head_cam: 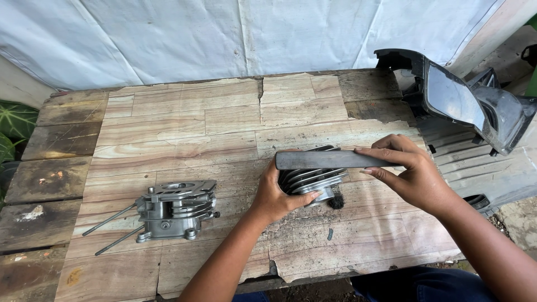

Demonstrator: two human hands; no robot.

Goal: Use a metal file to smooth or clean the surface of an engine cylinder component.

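My left hand (277, 196) is wrapped around a finned metal cylinder (310, 180), its fingers (309, 198) curled closed over the lower fins and my thumb behind it. The cylinder stands on its side near the front right part of the desk (184, 128), touching the wood, with a small dark brush head (336, 201) showing just beside its right end. My right hand (411, 173) pinches a flat dark bar (330, 160), the fingers (386, 146) closed on its right end from above and below. The bar lies level across the top of the cylinder, touching the fins, and its left end reaches my left hand.

To the left, well apart from both hands, a second grey engine part (174, 211) rests on the desk, with fins on its right side and 2 long studs (109, 230) sticking out towards the front left edge. A small dark scrap (330, 234) lies on the boards in front of the cylinder.

Further off on the right, a black plastic vehicle panel (464, 100) leans past the desk corner, above a grey ribbed panel (475, 165). Behind the desk hangs a white tarpaulin (224, 33), and green leaves (14, 126) show at the far left.
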